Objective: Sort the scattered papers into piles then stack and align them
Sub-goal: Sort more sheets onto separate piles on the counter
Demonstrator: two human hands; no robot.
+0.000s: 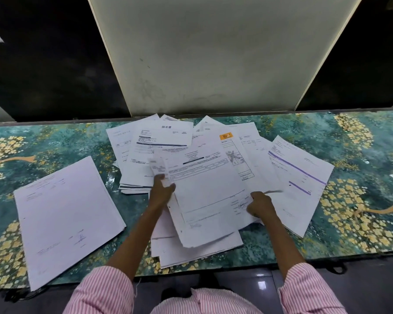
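A loose heap of white printed papers (204, 177) covers the middle of the table, fanned out and overlapping. My left hand (161, 189) pinches a small narrow slip (158, 166) at the left edge of the top sheet. My right hand (260, 205) grips the lower right part of the large top sheet (202, 193), with a paper edge blurred just beyond its fingers. A separate pile of sheets (64, 218) lies at the left, tilted and apart from the heap. One sheet with purple lines (302, 177) lies at the heap's right end.
The table (361, 155) has a teal cover with yellow flower patterns. A pale upright panel (213, 53) stands behind the heap, dark on both sides. The table's near edge runs just above my striped sleeves (104, 291).
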